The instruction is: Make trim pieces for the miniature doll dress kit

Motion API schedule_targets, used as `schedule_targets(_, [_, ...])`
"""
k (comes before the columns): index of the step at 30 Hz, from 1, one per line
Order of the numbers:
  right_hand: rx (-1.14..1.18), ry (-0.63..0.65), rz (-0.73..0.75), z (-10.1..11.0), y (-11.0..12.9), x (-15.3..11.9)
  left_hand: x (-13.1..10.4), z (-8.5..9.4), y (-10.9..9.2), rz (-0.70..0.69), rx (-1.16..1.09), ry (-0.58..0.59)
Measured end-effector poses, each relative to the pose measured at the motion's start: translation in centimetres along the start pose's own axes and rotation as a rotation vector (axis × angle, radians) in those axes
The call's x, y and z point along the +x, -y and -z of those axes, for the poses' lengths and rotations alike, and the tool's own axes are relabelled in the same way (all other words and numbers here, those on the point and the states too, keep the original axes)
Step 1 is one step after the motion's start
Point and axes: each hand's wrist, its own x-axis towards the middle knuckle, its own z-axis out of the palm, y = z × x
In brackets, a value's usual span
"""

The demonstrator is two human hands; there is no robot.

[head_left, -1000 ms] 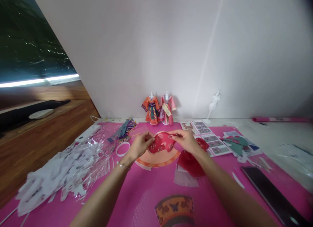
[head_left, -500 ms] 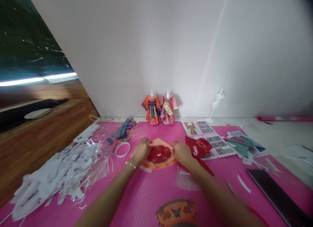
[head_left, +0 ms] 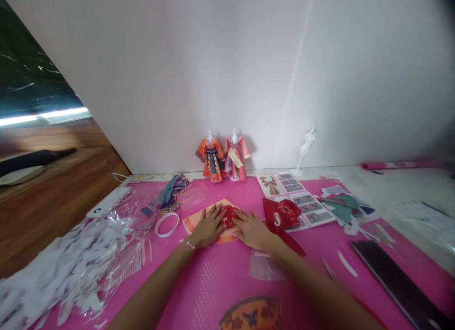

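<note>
A patterned fabric piece (head_left: 230, 215), red in the middle with an orange-peach border, lies on the pink mat (head_left: 185, 282). Flat on its left part rests my left hand (head_left: 208, 226), fingers stretched out, a beaded bracelet at the wrist. My right hand (head_left: 254, 230) presses on the right side with its fingers spread. Both hands hide much of the piece. Just right of my right hand is a folded red printed fabric (head_left: 282, 214). A white ring, perhaps a tape roll (head_left: 167, 225), lies left of my left hand.
Two small dressed mannequins, one orange (head_left: 210, 157) and one pink (head_left: 235, 157), stand by the wall. A bare white mannequin (head_left: 306, 147) is farther right, behind an instruction sheet (head_left: 309, 207). White scraps (head_left: 67, 268) pile up left; a dark slab (head_left: 394, 278) and orange butterfly-print piece (head_left: 249, 316) lie nearer.
My hands have moved from the fabric piece's side edges onto its surface, fingers now laid flat over the red middle. The camera view has shifted slightly to the right.
</note>
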Motion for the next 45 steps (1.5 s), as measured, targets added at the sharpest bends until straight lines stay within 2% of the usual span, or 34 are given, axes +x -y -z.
schedule_targets(4, [0.03, -0.029, -0.073, 0.9, -0.6, 0.6, 0.7, 1.3, 0.8, 0.037, -0.016, -0.061])
schedule_targets(8, [0.037, -0.09, -0.299, 1.7, -2.1, 1.0, 1.8, 2.8, 1.7, 0.222, -0.004, -0.183])
schedule_targets(12, [0.04, -0.139, -0.441, 3.4, -3.8, 0.8, 3.7, 3.7, 2.0, 0.362, 0.006, -0.151])
schedule_targets(17, [0.04, -0.211, -0.578, 6.5, -6.7, -2.5, 5.8, 5.0, 1.7, 0.439, -0.019, -0.076])
schedule_targets(21, [0.021, -0.231, -0.742, 8.2, -9.0, -5.9, 6.0, 6.2, 0.6, 0.444, -0.039, -0.183])
schedule_targets(24, [0.042, -0.201, -0.809, 8.1, -9.9, -7.3, 5.8, 6.1, -2.1, 0.359, -0.112, -0.23])
schedule_targets(27, [0.111, -0.19, -0.813, 7.1, -9.9, -7.5, 5.9, 4.5, -6.0, 0.2, -0.24, -0.153])
schedule_targets(30, [0.232, -0.246, -0.784, 6.5, -9.7, -7.3, 6.2, 2.1, -9.8, 0.061, -0.394, -0.051])
schedule_targets(32, [0.349, -0.316, -0.742, 6.8, -9.6, -7.2, 6.7, 0.6, -11.6, 0.026, -0.506, -0.008])
schedule_targets(35, [0.587, -0.407, -0.644, 8.1, -9.1, -7.4, 7.2, -0.7, -13.0, 0.036, -0.699, 0.056])
schedule_targets(39, [0.953, -0.477, -0.519, 9.8, -7.5, -7.7, 6.5, -0.7, -13.7, 0.037, -1.012, 0.185])
schedule_targets(43, [1.203, -0.543, -0.467, 10.6, -5.7, -7.5, 4.4, 0.9, -14.3, 0.016, -1.322, 0.313])
schedule_targets(45, [1.278, -0.568, -0.441, 11.0, -4.8, -7.2, 3.4, 2.1, -14.7, 0.006, -1.476, 0.317])
